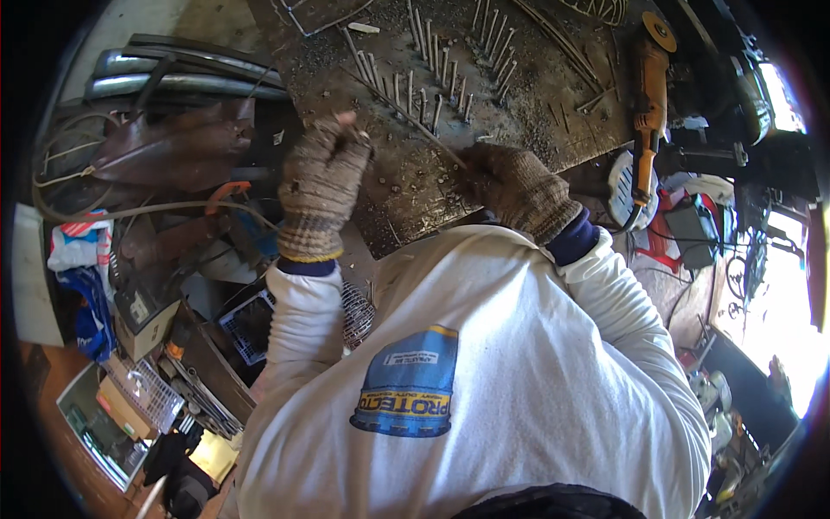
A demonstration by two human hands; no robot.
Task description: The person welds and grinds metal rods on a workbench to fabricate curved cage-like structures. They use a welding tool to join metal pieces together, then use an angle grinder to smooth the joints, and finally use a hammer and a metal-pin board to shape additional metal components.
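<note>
Below you the broad, dark brown, grit-strewn worktop point(406, 199) spreads away, and along its right edge lies an orange angle grinder point(650, 86) with a tan disc point(660, 32) at its far end. Your two hands wear brown striped knitted gloves: the right hand point(523, 186), near the worktop's close edge, grasps the near end of a long, thin, dark metal rod point(406, 119), while the left hand point(324, 177) is loosely curled with bare fingertips, and you cannot tell from here whether it grips anything. The rod slants leftward and away from your right fingers, just beside the slender upright metal pins point(437, 112). As a judgement, a sideways swing of the rod's far end could knock or bend the nearest pins, because it runs so close to them; loose grit could make it slip, and a reach across could snag the knit on a pin. Counting down by size: one worktop, one grinder with one disc, two gloved hands, one held rod, at least fifteen upright pins, too overlapped for an exact tally, and one small, flat, pale chip point(364, 28) beyond them.
</note>
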